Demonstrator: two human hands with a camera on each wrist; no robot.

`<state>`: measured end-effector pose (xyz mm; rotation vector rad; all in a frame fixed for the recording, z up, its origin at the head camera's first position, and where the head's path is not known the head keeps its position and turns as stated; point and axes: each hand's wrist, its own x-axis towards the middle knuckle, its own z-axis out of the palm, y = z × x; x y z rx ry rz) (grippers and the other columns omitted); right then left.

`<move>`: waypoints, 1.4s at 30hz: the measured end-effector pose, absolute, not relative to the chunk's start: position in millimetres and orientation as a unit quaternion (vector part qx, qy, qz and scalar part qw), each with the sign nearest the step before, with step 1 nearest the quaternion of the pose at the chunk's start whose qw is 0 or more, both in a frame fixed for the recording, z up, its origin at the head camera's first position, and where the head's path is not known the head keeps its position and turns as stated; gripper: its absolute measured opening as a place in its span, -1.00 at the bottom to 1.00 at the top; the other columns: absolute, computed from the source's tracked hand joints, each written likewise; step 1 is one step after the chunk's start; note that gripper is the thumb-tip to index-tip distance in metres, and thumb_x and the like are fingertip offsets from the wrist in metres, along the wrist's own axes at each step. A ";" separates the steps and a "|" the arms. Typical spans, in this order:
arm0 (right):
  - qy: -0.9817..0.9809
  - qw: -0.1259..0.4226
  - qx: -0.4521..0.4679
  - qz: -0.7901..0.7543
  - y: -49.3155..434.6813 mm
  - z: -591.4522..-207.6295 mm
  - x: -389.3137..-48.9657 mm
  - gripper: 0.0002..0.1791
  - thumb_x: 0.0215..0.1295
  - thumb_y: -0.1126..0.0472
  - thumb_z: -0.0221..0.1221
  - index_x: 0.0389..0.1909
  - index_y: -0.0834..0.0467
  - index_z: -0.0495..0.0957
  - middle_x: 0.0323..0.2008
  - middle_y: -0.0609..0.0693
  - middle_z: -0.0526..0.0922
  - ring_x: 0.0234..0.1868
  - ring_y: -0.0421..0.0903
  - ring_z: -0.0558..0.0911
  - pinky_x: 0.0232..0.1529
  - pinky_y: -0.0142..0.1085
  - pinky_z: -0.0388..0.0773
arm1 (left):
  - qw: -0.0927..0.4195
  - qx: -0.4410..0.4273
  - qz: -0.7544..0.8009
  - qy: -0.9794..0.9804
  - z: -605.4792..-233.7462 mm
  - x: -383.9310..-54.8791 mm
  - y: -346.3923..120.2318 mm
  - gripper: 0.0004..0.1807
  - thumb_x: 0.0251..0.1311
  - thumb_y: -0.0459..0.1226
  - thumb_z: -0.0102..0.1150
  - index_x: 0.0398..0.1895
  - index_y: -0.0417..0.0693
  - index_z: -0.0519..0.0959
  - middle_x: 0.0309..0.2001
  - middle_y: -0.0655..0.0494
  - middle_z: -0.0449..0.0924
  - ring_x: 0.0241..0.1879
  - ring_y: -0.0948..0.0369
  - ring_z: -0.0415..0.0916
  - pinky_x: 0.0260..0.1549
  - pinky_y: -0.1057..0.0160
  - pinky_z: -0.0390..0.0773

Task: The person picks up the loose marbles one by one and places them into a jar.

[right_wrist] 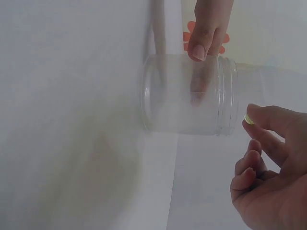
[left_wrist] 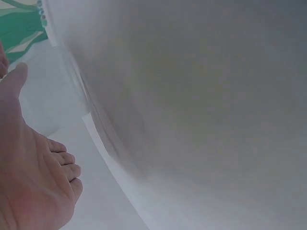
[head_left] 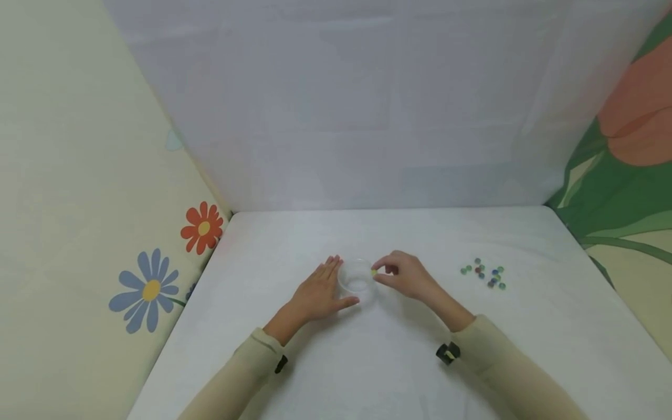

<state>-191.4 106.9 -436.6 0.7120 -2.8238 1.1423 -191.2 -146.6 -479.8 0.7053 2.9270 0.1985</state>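
Note:
A clear plastic jar (right_wrist: 182,96) with a threaded rim stands upright on the white table, its mouth uncovered. My left hand (head_left: 320,291) rests against the jar's left side, its fingers straight and its thumb stretched out along the near side. In the right wrist view the left thumb (right_wrist: 199,50) lies at the jar wall. My right hand (head_left: 406,275) pinches a small yellow-green marble (right_wrist: 249,119) between thumb and index finger, right beside the jar's rim. The other right fingers are curled in toward the palm.
Several glass marbles (head_left: 481,276), green, blue and red, lie loosely scattered on the table (head_left: 336,361) to the right of my right hand. A white sheet (head_left: 336,116) rises behind the table, and walls with printed flowers (head_left: 151,290) flank both sides.

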 end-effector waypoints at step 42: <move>-0.902 -0.026 0.217 0.373 79.3 -437.4 -204.0 -0.77 0.32 0.15 0.35 -0.04 0.09 0.73 -0.39 -0.10 0.55 -0.35 -0.17 0.44 -0.33 -0.34 0.44 | 0.059 0.238 0.077 0.966 -484.6 -193.3 -147.1 0.22 0.24 0.49 -0.14 0.61 -0.28 -0.08 0.63 -0.11 -0.14 0.62 0.06 -0.24 0.59 0.11 -0.14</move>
